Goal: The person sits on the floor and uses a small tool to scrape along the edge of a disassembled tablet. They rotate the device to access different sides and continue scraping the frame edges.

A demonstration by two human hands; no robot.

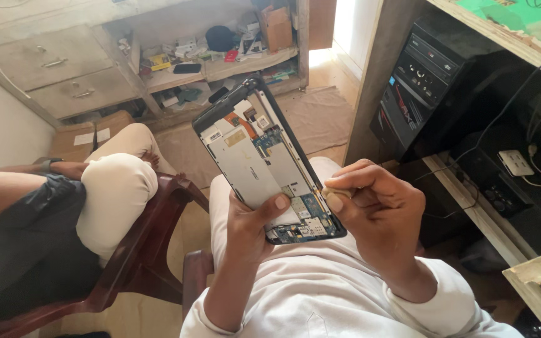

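Note:
An opened tablet [255,156] with its back cover off shows a silver metal shield, blue circuit boards and an orange flex cable inside a black frame. My left hand [252,228] holds it from below, thumb resting on the silver shield near the lower boards. My right hand [377,206] is at the tablet's lower right edge, with thumb and forefinger pinched on a small pale tool [331,193] that touches the frame beside the blue board. Both hands are above my lap in light trousers.
Another person [64,200] sits at the left in a dark wooden chair [151,250], knee raised. A black computer tower [430,81] stands under a desk at the right with cables and a white power strip [515,163]. Cluttered shelves [220,59] and drawers line the back.

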